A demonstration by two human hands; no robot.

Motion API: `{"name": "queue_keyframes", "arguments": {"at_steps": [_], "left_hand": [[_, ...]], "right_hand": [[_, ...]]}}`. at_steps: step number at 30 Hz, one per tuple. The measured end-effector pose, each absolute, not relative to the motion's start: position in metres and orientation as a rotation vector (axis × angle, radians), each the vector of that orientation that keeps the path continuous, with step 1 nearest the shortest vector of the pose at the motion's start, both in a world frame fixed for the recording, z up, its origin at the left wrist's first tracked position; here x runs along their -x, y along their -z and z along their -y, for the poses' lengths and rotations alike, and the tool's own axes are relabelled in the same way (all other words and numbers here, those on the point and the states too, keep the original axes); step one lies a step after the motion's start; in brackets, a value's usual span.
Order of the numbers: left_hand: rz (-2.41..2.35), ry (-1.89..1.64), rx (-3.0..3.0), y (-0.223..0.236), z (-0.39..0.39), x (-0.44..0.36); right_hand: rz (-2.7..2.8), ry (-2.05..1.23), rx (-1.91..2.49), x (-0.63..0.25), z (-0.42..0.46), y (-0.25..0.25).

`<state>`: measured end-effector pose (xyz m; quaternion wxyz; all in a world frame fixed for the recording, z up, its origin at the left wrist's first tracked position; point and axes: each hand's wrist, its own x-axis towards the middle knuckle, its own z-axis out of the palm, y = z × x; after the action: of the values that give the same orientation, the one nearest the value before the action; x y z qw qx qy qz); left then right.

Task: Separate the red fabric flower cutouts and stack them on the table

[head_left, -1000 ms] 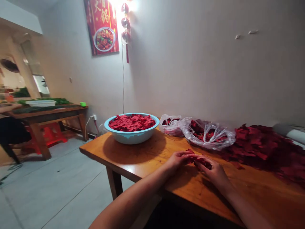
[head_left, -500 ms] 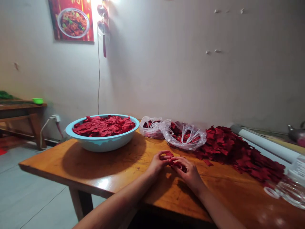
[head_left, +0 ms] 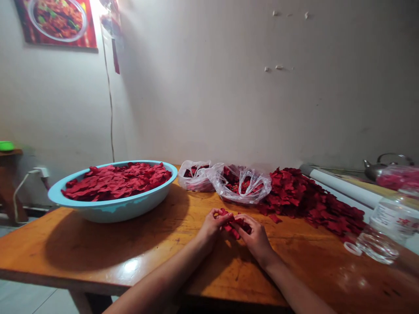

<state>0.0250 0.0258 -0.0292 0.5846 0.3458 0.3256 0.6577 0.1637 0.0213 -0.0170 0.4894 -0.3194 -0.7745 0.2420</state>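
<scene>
Close together above the wooden table (head_left: 153,257), both hands grip dark red fabric-like petals (head_left: 236,231). My left hand (head_left: 211,226) pinches some between thumb and fingers. Curled around more of them from the other side, my right hand (head_left: 254,237) has its fingertips near the left ones. The exact number of petals is hidden by the fingers. Beyond the hands stand clear plastic bags (head_left: 244,198) with red pieces inside. A large heap of red petals (head_left: 291,192) lies to their right. On the left, a light blue basin (head_left: 114,213) is piled with red petals.
A clear plastic jar (head_left: 379,240) and a white ring (head_left: 352,248) stand at the right. Behind the heap lies a long white roll (head_left: 347,188), with a metal kettle (head_left: 373,170) farther back. The wall (head_left: 209,87) rises behind the table.
The view has turned right, so the basin and bags appear farther left and the kettle shows more. More red petals show between my hands, which stay close together.
</scene>
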Motion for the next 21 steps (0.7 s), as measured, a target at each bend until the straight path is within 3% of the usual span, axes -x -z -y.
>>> {"name": "queue_keyframes", "arguments": {"at_steps": [10, 21], "left_hand": [[-0.692, -1.448, -0.796, 0.008, -0.036, -0.041], [-0.752, -1.464, -0.667, 0.013, -0.035, -0.044]], "right_hand": [[1.611, -0.539, 0.848, -0.17, -0.024, 0.012], [1.597, -0.488, 0.751, -0.167, -0.007, 0.005]]}}
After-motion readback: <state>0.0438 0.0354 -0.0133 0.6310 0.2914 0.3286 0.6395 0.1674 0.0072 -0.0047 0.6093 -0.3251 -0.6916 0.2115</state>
